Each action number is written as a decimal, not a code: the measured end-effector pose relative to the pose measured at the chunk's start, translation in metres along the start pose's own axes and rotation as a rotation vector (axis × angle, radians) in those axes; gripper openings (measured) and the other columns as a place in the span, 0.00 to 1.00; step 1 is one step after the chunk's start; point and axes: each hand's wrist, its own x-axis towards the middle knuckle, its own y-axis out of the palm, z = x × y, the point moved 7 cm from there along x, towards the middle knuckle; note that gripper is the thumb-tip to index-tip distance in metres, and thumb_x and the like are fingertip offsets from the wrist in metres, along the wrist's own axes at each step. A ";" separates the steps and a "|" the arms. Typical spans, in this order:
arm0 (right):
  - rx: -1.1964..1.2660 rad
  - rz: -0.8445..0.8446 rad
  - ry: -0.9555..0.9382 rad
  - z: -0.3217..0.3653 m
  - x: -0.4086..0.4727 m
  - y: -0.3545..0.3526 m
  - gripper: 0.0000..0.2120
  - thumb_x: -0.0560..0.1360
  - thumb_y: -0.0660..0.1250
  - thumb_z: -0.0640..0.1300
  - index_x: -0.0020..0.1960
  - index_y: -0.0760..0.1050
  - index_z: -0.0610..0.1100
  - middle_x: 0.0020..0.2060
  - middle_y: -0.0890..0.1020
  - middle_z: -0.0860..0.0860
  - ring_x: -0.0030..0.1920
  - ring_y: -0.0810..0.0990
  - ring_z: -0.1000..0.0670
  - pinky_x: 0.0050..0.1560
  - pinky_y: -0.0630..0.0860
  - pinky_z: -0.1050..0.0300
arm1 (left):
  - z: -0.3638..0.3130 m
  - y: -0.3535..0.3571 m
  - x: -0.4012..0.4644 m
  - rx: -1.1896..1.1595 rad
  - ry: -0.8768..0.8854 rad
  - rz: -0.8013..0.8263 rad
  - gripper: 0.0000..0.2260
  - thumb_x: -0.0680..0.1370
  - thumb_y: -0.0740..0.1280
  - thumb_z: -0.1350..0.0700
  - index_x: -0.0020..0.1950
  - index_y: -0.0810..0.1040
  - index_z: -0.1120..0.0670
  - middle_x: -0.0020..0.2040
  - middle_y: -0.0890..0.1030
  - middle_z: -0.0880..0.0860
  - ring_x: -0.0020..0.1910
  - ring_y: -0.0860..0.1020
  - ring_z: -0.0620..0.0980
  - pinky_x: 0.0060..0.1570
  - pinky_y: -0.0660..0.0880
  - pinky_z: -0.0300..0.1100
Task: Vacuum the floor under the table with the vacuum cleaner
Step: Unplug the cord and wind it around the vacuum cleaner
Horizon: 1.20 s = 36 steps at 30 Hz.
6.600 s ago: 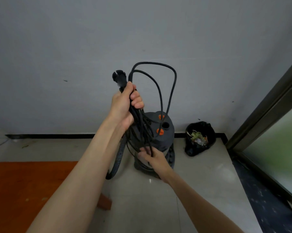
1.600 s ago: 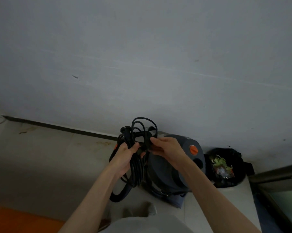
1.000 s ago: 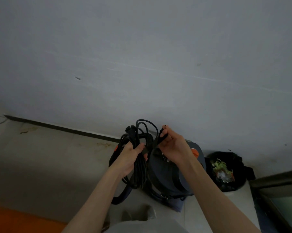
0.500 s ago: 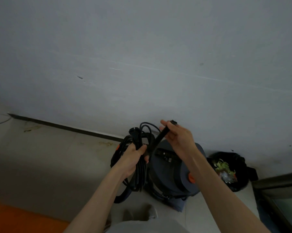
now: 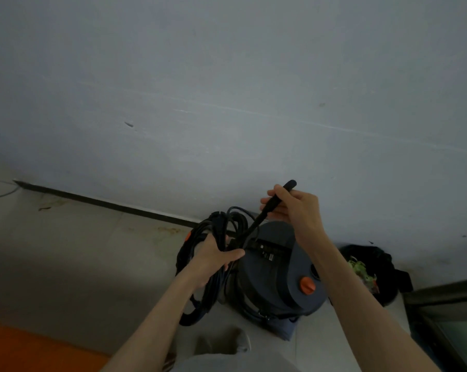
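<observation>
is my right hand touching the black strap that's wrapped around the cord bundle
Touching. In the head view the right hand pinches the free end of the black strap and holds it up, while the left hand grips the cord bundle.

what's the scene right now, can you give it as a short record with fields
left hand: grips the coiled black power cord beside the vacuum
right hand: fingers pinch a black strap pulled up taut from the coil
vacuum cleaner: dark grey canister with an orange knob, standing on the tiled floor by the wall
hose: black, hanging at the vacuum's left
bin bag: black, open, with rubbish, right of the vacuum
vacuuming: not yet begun
</observation>
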 end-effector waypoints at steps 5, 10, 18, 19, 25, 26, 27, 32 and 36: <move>-0.208 -0.104 -0.049 0.007 0.004 -0.006 0.09 0.77 0.67 0.43 0.44 0.81 0.37 0.27 0.79 0.48 0.22 0.74 0.58 0.28 0.74 0.66 | -0.002 0.003 0.003 0.235 0.088 -0.054 0.40 0.69 0.74 0.48 0.75 0.57 0.56 0.69 0.67 0.50 0.67 0.68 0.51 0.66 0.65 0.42; 0.341 -0.025 0.175 0.002 0.004 0.004 0.06 0.75 0.67 0.34 0.41 0.78 0.32 0.27 0.82 0.44 0.27 0.81 0.52 0.32 0.80 0.63 | -0.022 0.010 -0.004 0.341 0.301 -0.123 0.24 0.80 0.62 0.57 0.74 0.58 0.57 0.63 0.73 0.56 0.62 0.73 0.54 0.53 0.68 0.33; 0.418 0.060 0.219 -0.028 0.008 0.004 0.07 0.78 0.61 0.34 0.45 0.76 0.33 0.33 0.84 0.43 0.34 0.85 0.48 0.36 0.81 0.61 | -0.014 0.003 0.001 0.102 0.174 -0.005 0.11 0.83 0.53 0.56 0.52 0.74 0.58 0.36 0.77 0.55 0.27 0.73 0.42 0.35 0.72 0.37; 0.292 0.070 0.236 -0.039 0.004 0.005 0.07 0.78 0.62 0.35 0.44 0.77 0.35 0.31 0.83 0.44 0.33 0.84 0.49 0.35 0.81 0.62 | -0.013 0.002 0.001 0.064 0.162 0.006 0.12 0.83 0.54 0.55 0.51 0.76 0.58 0.40 0.79 0.60 0.29 0.74 0.44 0.38 0.72 0.40; -0.551 0.047 -0.167 -0.064 -0.009 0.000 0.02 0.77 0.66 0.40 0.49 0.77 0.44 0.41 0.79 0.53 0.41 0.77 0.56 0.41 0.71 0.72 | -0.010 0.002 0.002 0.016 0.163 0.039 0.13 0.82 0.58 0.56 0.56 0.77 0.62 0.35 0.79 0.60 0.30 0.75 0.48 0.36 0.73 0.40; -0.633 0.045 -0.303 -0.056 -0.011 0.001 0.08 0.77 0.67 0.39 0.55 0.77 0.44 0.47 0.76 0.53 0.47 0.75 0.56 0.47 0.69 0.74 | -0.010 0.003 0.002 0.017 0.154 0.052 0.13 0.82 0.58 0.56 0.58 0.75 0.63 0.34 0.79 0.57 0.29 0.75 0.47 0.33 0.72 0.38; -0.680 0.108 -0.411 -0.050 -0.012 0.006 0.15 0.76 0.67 0.39 0.62 0.74 0.44 0.53 0.74 0.52 0.54 0.72 0.55 0.56 0.67 0.73 | -0.009 0.003 0.003 0.017 0.141 0.065 0.13 0.82 0.58 0.55 0.60 0.73 0.63 0.33 0.78 0.55 0.29 0.75 0.47 0.32 0.72 0.36; -1.088 0.588 -0.580 -0.054 -0.007 0.030 0.33 0.74 0.67 0.47 0.75 0.57 0.50 0.75 0.59 0.52 0.75 0.43 0.54 0.76 0.45 0.49 | -0.018 0.009 0.000 0.012 0.100 0.153 0.05 0.80 0.61 0.57 0.54 0.72 0.57 0.29 0.77 0.52 0.27 0.75 0.48 0.31 0.72 0.38; -0.999 0.731 -0.499 -0.041 -0.001 0.039 0.23 0.71 0.74 0.45 0.63 0.73 0.42 0.63 0.75 0.45 0.67 0.68 0.47 0.66 0.66 0.52 | -0.030 0.009 -0.007 0.089 0.159 0.219 0.02 0.80 0.62 0.60 0.49 0.74 0.57 0.30 0.76 0.54 0.28 0.73 0.50 0.29 0.71 0.36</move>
